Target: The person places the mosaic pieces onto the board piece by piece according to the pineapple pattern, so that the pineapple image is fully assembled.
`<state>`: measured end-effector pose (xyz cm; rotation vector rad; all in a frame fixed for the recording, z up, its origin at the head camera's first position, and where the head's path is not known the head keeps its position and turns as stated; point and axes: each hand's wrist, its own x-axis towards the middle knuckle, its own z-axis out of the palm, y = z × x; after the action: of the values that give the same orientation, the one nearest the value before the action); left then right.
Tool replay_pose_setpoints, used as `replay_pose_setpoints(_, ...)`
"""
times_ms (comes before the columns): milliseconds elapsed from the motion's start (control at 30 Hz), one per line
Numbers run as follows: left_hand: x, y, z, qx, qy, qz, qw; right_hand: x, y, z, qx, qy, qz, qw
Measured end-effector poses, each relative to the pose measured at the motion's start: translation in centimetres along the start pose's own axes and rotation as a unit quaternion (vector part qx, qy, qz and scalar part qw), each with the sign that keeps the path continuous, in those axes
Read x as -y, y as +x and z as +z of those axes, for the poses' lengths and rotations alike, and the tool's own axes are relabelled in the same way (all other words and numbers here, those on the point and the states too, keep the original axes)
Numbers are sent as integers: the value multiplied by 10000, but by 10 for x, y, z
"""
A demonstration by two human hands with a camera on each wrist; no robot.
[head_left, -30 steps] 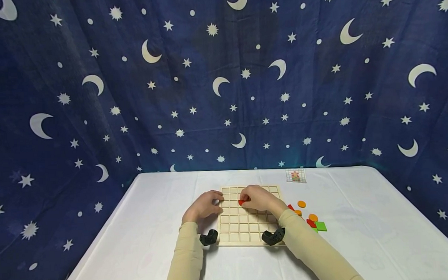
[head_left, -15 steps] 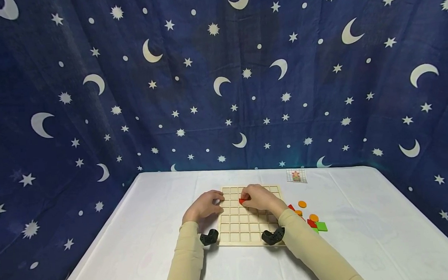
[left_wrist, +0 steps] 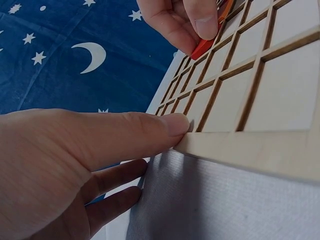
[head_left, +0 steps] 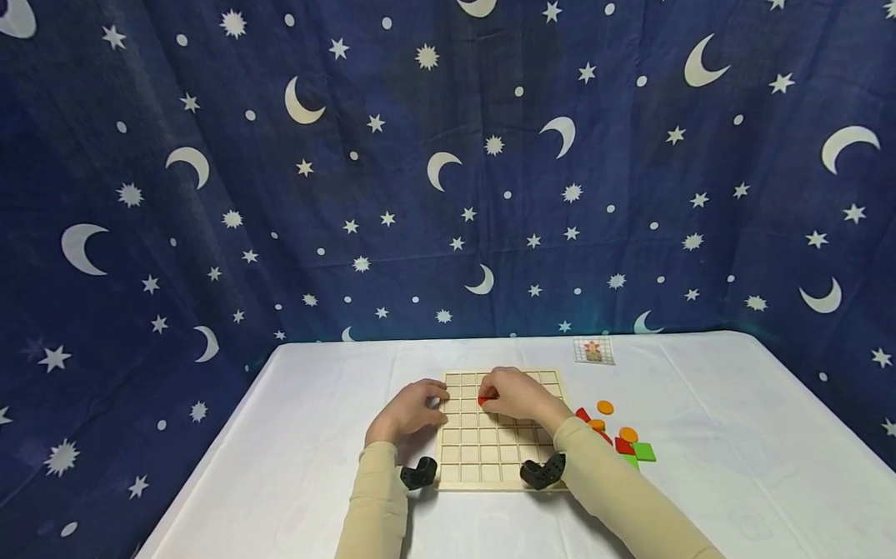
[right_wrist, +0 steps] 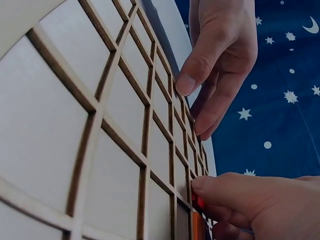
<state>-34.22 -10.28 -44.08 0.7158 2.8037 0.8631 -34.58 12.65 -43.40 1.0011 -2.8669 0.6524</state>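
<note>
A pale wooden grid board (head_left: pixel 469 454) lies on the table. At its left rim rests my left hand (head_left: pixel 407 410), the thumb (left_wrist: pixel 172 125) touching the wood and the other fingers fairly straight. My right hand (head_left: pixel 519 393) pinches a small red tile (head_left: pixel 483 400) low over the board's upper middle. In the left wrist view, the tile (left_wrist: pixel 202 48) shows below the fingertips; its full outline is covered. An orange piece (right_wrist: pixel 198 227) appears close beside it in the right wrist view, mostly hidden, so I cannot tell how it sits.
Right of the board lie several loose pieces, among them an orange disc (head_left: pixel 605 408), a red piece (head_left: pixel 624 445) and a green square (head_left: pixel 644 452). A small gridded picture card (head_left: pixel 593 351) lies at the back. A dark blue star-and-moon curtain (head_left: pixel 444 188) hangs behind the white table (head_left: pixel 315 502).
My right hand has shifted only slightly, and less of the red tile shows than half a second ago. The left hand keeps its place at the board's rim.
</note>
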Motion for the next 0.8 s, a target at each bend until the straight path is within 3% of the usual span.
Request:
replay_pose_setpoints(433,0,0,-1,-12,17,17,10000,-1,0,-1,87,54,-121,9999)
replay_pose_setpoints(800,-1,-1,-1,-3,-110,51,9999,-2,-3,-1,41,67,53,10000)
